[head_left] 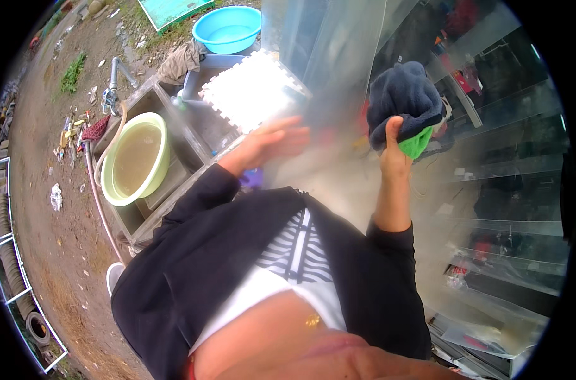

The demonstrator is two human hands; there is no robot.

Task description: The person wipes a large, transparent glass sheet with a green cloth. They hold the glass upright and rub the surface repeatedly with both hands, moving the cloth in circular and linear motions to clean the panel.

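Note:
My right hand [395, 149] is closed on a bundle of cloths, its thumb across the front. A dark blue-grey cloth [405, 95] makes up most of the bundle, and a bright green cloth [418, 143] shows below it. My left hand [278, 142] is stretched out beside a white foam mat [253, 88] with toothed edges, its fingers blurred by motion. It appears to hold nothing. Left of that arm, a pale yellow-green basin [162, 166] of murky water stands in a concrete sink [196, 166].
Clear plastic strip curtains [338, 57] hang on the right, with shelves and goods behind them. A blue basin [228, 47] lies beyond the mat. A tap [114, 98] with a hose [104, 221] stands left of the sink. A brown cloth [179, 62] drapes over the sink's far corner.

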